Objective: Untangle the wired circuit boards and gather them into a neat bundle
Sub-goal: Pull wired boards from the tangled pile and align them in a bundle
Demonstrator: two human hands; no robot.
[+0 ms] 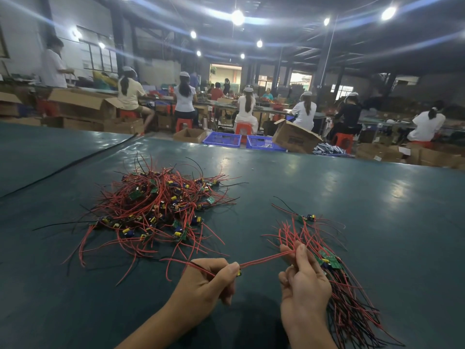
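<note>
Near edge: left hand (214, 278) pinches one small wired circuit board (239, 273), its red leads taut toward the right hand (304, 280), which grips a gathered bundle of green boards with red and black wires (349, 301). Glossy dark-green table mat (364, 197): open room on the right. Tangled heap of wired boards (156, 205) at left-centre; stray wired board (305, 218) just beyond the bundle. Past the far edge: blue plastic crates (221, 139), brown cardboard box (294, 137).

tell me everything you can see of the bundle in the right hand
The bundle is a sheaf of thin red and black wires with small green circuit boards. The right hand grips it near the boards; wire ends fan out over the green table. A taut red wire pair runs from that grip to the left hand.
</note>
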